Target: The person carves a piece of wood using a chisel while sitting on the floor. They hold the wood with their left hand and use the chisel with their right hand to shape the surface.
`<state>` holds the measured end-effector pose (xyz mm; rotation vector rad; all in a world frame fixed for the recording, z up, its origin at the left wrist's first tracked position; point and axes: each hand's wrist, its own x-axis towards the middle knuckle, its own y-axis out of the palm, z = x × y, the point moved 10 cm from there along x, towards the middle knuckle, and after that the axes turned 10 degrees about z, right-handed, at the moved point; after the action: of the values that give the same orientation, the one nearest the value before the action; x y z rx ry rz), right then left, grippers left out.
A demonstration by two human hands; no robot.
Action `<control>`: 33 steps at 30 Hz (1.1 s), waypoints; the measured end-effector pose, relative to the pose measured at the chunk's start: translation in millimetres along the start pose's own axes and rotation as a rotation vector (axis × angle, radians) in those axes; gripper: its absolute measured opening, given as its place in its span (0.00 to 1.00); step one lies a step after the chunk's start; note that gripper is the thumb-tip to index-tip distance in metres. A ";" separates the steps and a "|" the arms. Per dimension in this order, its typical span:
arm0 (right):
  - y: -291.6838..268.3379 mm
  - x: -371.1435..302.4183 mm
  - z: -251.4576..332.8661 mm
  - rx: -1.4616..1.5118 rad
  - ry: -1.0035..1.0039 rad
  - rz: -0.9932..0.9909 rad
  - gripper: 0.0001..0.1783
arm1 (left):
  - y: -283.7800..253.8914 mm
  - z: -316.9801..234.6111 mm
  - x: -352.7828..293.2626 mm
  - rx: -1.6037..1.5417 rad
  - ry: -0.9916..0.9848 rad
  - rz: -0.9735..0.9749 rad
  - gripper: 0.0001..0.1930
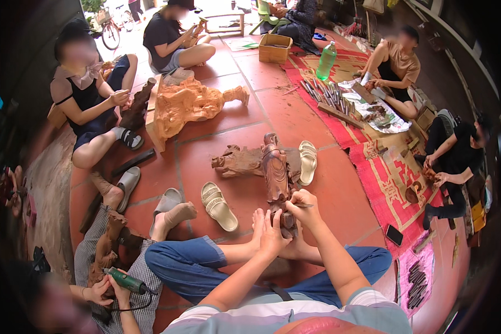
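**Carving a dark wooden figure on the tiled floor**

Sitting cross-legged in blue jeans, working on a dark wooden figure [275,170] lying lengthwise on the red tile floor [339,183], lower end propped between the bare feet [259,218]. Left hand [273,234] wrapping around the figure's lower end, fingers curled shut against the wood, steadying it. Right hand [303,205] closing into a fist around a thin carving tool [304,205], tip pointing right, hand resting just beside the figure's base. A second dark carved piece [236,162] lying across behind the figure, touching it. Cream sandal [307,161] sitting just right of the figure, another cream sandal [218,206] near on the left.

Other people sitting around the floor: one at lower left gripping a green rotary tool [125,280] against a brown carving [107,245]; one at upper left next to a large pale carving [192,103]. Row of chisels [325,93] and a green bottle [326,60] lying on the red patterned mat [384,167] to the right.
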<state>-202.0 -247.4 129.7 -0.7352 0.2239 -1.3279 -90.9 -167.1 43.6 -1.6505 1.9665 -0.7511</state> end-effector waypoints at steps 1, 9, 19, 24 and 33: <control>3.9 -0.7 -0.4 -0.048 0.021 0.015 0.10 | -0.7 1.5 -0.6 -0.022 0.008 0.002 0.58; -0.3 0.7 -4.1 0.016 0.072 0.022 0.11 | -3.2 10.5 3.9 -0.081 0.102 -0.028 0.56; 6.9 -4.1 -3.5 -0.073 0.024 0.104 0.10 | -3.7 10.6 4.1 -0.181 0.120 0.009 0.56; 22.9 -17.5 5.8 -0.171 -0.014 0.214 0.10 | -3.3 25.0 2.1 -0.265 0.116 0.013 0.55; 23.2 -17.3 9.0 -0.186 -0.018 0.177 0.11 | -8.2 14.9 2.6 -0.203 0.152 0.080 0.57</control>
<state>-183.1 -226.8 118.2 -0.8635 0.3930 -1.1410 -75.5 -172.4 38.0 -1.6586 2.2673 -0.6837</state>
